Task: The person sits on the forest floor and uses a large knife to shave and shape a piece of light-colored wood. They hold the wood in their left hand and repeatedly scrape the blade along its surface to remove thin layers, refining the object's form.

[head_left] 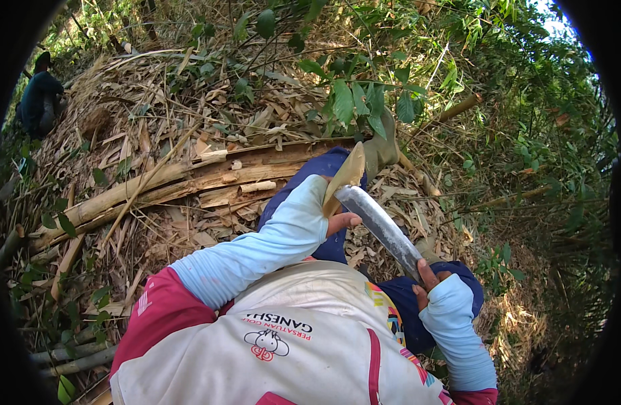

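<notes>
My left hand (332,210), in a light blue sleeve, is closed round a flat tan piece of wood or bamboo (349,170) with a pointed upper end. The thumb sticks out to the right below it. My right hand (432,282) grips a machete (384,228) whose handle is mostly hidden in the fingers. Its broad grey blade slants up and left, with the tip at the lower right edge of the tan piece. Whether the edge is cutting into it I cannot tell.
A split, decayed bamboo stem (182,182) lies across the leaf litter beyond my legs. Green leaves (357,101) hang ahead of my boot (382,145). Another person (40,98) sits at the far left. Cut bamboo poles (74,358) lie at the lower left.
</notes>
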The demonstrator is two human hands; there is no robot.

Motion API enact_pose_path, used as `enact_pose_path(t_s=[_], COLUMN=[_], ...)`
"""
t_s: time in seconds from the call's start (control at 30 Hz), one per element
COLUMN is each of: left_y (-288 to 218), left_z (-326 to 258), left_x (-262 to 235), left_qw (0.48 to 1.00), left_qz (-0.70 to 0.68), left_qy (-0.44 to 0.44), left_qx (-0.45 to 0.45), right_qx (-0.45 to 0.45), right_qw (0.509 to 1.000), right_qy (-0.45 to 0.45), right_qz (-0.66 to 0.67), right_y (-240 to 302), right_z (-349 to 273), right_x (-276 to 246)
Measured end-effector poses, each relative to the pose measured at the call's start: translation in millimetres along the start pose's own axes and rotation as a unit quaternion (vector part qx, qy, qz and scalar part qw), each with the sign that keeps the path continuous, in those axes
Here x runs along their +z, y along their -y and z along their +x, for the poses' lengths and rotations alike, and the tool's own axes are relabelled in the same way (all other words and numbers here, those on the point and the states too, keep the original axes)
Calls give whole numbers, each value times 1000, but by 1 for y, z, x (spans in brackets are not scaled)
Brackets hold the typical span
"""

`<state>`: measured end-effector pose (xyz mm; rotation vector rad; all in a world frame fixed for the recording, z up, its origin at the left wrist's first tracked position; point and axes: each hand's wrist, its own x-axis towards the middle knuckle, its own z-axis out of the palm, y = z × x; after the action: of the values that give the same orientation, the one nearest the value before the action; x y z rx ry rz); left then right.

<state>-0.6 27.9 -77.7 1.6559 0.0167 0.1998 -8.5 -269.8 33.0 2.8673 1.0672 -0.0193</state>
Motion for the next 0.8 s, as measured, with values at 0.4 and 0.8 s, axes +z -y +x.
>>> enact_pose_path(t_s=[0.4,0.8], left_y=[-35,-38], left_z=[-5,-8], left_x=[-18,-17], left_qw=[994,992], left_qz=[26,100], left_qy=[100,68], left_qx=[-29,-27], right_qx=[8,29], right_qw=[997,997], right_qy=[67,62], right_qz=[22,-28], right_y=[1,1], right_z=[1,6], right_x=[-9,-14])
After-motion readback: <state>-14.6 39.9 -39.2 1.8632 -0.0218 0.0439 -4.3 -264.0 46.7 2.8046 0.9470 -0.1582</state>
